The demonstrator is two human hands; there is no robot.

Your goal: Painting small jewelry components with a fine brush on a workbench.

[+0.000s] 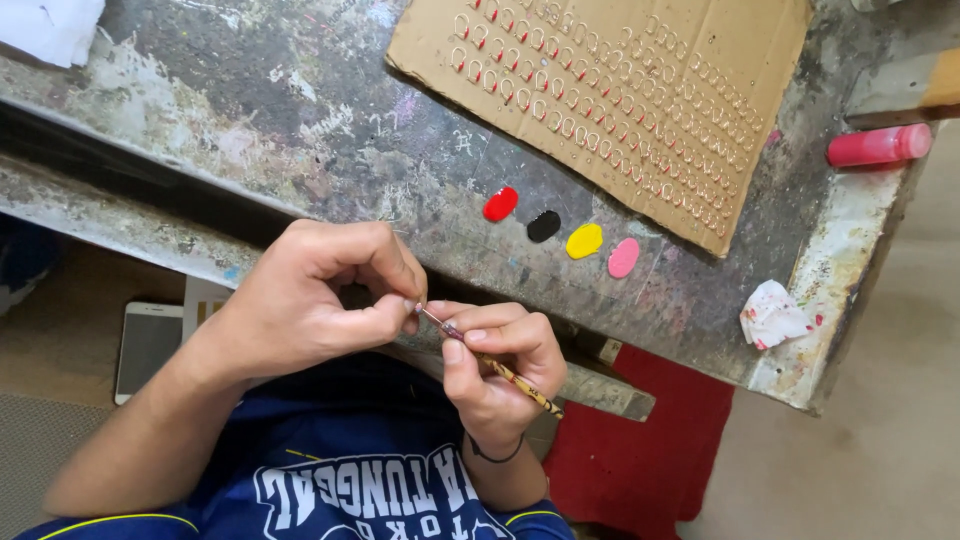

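Over the near edge of a paint-stained table [300, 120], the right hand [500, 365] pinches a thin, light, stiff paintbrush [490, 362] mid-handle, its grip clamped, while the left hand's [320, 300] fingertips close on its delicate tip, likely soft.

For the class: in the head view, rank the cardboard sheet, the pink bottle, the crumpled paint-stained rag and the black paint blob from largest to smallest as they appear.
1. cardboard sheet
2. pink bottle and crumpled rag: look about alike, the bottle longer and the rag broader, so not ranked
3. black paint blob
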